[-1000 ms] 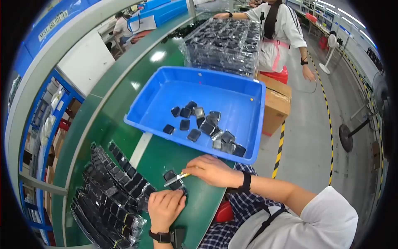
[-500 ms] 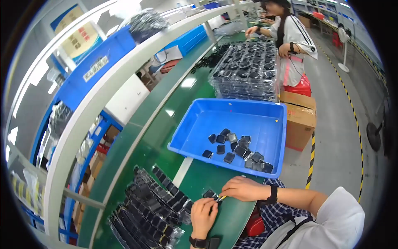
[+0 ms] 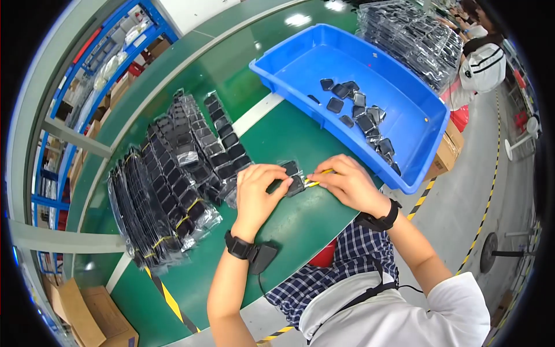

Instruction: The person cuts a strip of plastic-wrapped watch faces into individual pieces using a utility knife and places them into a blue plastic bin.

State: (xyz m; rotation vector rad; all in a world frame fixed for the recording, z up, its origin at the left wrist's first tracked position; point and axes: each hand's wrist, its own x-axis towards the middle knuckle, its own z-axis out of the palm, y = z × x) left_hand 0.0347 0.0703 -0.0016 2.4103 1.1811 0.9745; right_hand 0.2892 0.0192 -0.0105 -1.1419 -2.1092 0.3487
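Note:
My left hand [image 3: 259,191] rests on the green tabletop, thumb and fingers closed on the near edge of a short strip of black rounded-square pieces [image 3: 296,184] in clear film. From the right, my right hand [image 3: 350,183] pinches a thin tool with a yellow handle [image 3: 314,184]. Its tip reaches the strip's right edge; the exact kind of tool cannot be made out. To the left of my hands lie many long film strips of similar black pieces [image 3: 167,173], stacked in overlapping rows, some tied with yellow bands.
Beyond my hands stands a blue tub [image 3: 399,168] with several loose black squares [image 3: 365,122] inside. Behind it rises a pile of clear trays [image 3: 404,43], with a co-worker [image 3: 485,63] beside it. A cardboard box [image 3: 95,312] is at the lower left, shelving [image 3: 110,75] at the upper left.
My view has turned and dipped toward the table, so the tub and strips appear higher. Both hands stay at the small strip, with the yellow tool still in my right.

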